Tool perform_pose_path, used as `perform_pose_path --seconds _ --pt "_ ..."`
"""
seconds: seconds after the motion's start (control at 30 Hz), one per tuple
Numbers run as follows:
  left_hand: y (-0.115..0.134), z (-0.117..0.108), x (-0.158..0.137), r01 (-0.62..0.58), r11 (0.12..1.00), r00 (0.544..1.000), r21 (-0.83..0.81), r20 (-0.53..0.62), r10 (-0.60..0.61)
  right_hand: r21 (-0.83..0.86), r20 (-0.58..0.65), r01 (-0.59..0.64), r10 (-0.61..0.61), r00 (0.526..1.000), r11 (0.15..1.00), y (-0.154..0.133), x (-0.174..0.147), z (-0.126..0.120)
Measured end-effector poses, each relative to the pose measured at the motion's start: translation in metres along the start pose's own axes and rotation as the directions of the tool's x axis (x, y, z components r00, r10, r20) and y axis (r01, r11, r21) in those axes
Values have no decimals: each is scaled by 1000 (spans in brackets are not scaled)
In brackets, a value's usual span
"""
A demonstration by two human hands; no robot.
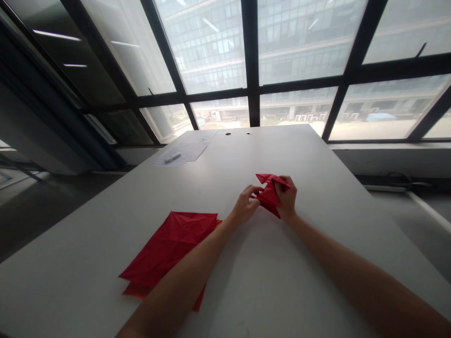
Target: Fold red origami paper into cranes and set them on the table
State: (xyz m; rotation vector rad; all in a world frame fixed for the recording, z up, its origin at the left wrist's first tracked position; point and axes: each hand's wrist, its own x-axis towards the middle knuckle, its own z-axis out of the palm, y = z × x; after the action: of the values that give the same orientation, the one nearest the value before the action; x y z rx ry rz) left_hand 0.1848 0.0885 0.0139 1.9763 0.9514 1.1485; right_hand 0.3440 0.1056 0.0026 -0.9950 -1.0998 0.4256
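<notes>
A folded red origami paper (270,193), with several pointed flaps, is held between both hands above the white table. My left hand (246,203) pinches its lower left corner between thumb and fingers. On the other side, my right hand (287,196) is closed around its right part, some fingers hidden behind the paper. Creased red paper sheets (169,246) lie at the left, partly covered by my left forearm. Orange-red edges show from under the top sheet.
The white table (282,150) reaches toward large black-framed windows (251,61). At its far left lie printed white sheets (195,152) with a white marker-like tube (172,157) on top. Two small round holes are near the far edge. A dark curtain (52,94) hangs at the left.
</notes>
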Motion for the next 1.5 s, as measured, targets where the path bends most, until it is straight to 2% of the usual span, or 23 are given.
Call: perform_pose_path --seconds 0.1,0.2,0.33,0.43,0.57,0.67,0.77,0.83,0.93,1.0,1.07,1.17,1.23,1.33,1.5 --pt "4 -2 -1 -22 1000 999 8 42 22 -6 -58 28 -28 998 1000 4 3 -1" --pt "5 -3 -1 -23 999 998 -21 61 25 -7 18 52 -52 998 999 3 1 -3" --pt "0 -1 3 58 994 993 -88 -101 -67 -25 246 162 -151 958 987 -4 -6 -4" --pt "-6 -1 7 129 965 963 -227 -204 -177 -47 344 212 -184 921 976 -5 -11 -2" --pt "-11 -4 7 127 923 929 -363 -282 -239 -122 393 228 -164 905 966 -3 -12 1" --pt "-9 -5 6 113 935 917 -337 -327 -228 -135 379 231 -165 910 963 -5 -12 0" --pt "-8 -3 7 92 951 927 -294 -324 -189 -142 382 262 -192 904 955 -8 -11 -1" --pt "-10 -3 8 90 947 921 -308 -337 -196 -134 408 309 -232 883 941 -10 -11 -1" --pt "-17 -5 9 110 919 901 -379 -352 -253 -133 492 386 -278 825 913 -10 -11 1" --pt "-21 -7 9 109 900 883 -423 -374 -282 -141 549 413 -277 789 900 -10 -11 3" --pt "-23 -8 8 98 890 853 -445 -423 -306 -130 578 408 -265 772 904 -10 -11 3" --pt "-23 -8 7 75 919 817 -388 -505 -279 -33 558 311 -240 794 950 -9 -9 2" --pt "-20 -6 7 42 950 819 -310 -534 -211 36 497 201 -192 846 979 -10 -8 2" --pt "-15 -3 6 3 970 843 -242 -521 -132 36 399 65 -74 914 997 -11 -8 4" --pt "-3 2 2 -38 992 898 -118 -440 -18 45 298 -45 30 954 998 -8 -9 10"
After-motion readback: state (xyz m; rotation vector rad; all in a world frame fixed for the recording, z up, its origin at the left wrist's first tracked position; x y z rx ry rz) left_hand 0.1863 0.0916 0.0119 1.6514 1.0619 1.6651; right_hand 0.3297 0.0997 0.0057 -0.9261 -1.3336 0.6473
